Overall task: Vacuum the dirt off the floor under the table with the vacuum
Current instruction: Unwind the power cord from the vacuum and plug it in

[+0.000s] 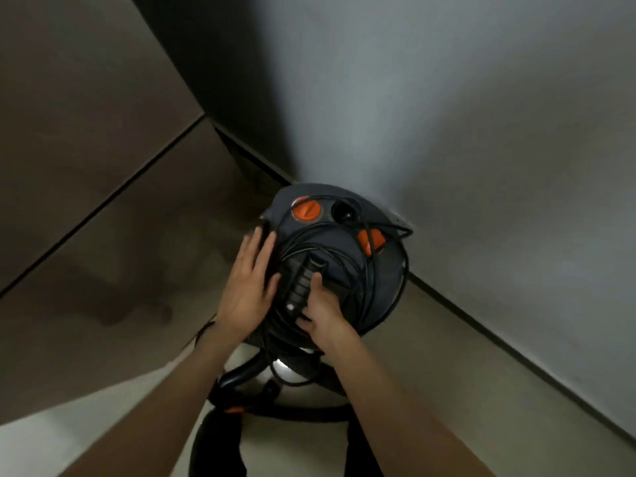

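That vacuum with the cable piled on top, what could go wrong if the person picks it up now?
1. The black cable lies in loose loops over the vacuum lid and around its handle; lifting might let loops slide off and snag or trip.
2. The right hand seems to grip handle and cable together, so the hold may slip.
3. The vacuum sits close against the wall; swinging it out could scrape it.

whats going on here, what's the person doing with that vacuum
A person is bent over a canister vacuum that stands on the floor in a corner by the wall. A black power cord is coiled around its top handle. The left hand rests flat on the lid beside the coil, while the right hand has its fingers curled at the handle and cord. No vacuuming yet.
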Tool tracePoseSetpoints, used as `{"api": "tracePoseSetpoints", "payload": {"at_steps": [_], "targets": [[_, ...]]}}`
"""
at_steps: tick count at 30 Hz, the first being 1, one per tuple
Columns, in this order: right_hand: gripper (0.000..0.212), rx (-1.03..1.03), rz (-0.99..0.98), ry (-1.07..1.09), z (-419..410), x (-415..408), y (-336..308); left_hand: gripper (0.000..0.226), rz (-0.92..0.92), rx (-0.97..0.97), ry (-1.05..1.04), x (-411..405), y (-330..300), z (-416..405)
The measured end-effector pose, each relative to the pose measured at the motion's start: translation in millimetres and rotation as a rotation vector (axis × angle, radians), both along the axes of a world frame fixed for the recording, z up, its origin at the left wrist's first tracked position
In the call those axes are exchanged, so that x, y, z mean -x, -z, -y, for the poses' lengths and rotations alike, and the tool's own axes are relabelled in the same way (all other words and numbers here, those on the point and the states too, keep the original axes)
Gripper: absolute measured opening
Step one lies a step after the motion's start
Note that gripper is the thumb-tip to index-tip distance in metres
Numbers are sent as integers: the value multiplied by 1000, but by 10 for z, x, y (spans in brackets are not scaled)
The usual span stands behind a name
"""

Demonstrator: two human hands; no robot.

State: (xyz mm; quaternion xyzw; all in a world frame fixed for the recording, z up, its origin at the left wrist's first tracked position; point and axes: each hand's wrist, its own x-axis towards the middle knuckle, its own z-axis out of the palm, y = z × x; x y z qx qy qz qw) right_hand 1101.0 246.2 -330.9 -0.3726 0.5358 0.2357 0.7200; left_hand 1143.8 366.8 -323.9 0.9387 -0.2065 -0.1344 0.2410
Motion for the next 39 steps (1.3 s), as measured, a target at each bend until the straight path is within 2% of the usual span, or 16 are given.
{"api": "tracePoseSetpoints", "payload": {"at_steps": [3,5,16,21,25,29,32,35,37,39], "targets": [[49,-2,24,-38,72,13,22,58,-262,42,-394,307,-77,155],[47,-7,31,-39,69,32,16,50,-370,3,-491,319,-61,197],[50,-132,63,6,-278,114,-49,50,-439,76,-642,345,40,-150],[52,-217,88,48,-478,113,-181,50,-416,69,-659,336,-37,-312],[47,-258,92,41,-545,85,-282,48,-377,144,-714,389,-159,-424],[43,-194,143,-145,-487,193,-471,39,-446,472,-837,614,-355,-501],[41,-91,299,-373,-378,376,-664,33,-481,634,-832,873,-582,-443],[41,81,391,-454,-291,542,-829,35,-487,642,-775,1123,-844,-324],[42,91,409,-433,-243,648,-991,40,-460,589,-711,1272,-1042,-238],[31,90,404,-385,-177,749,-1135,39,-393,531,-662,1414,-1224,-147]]}}
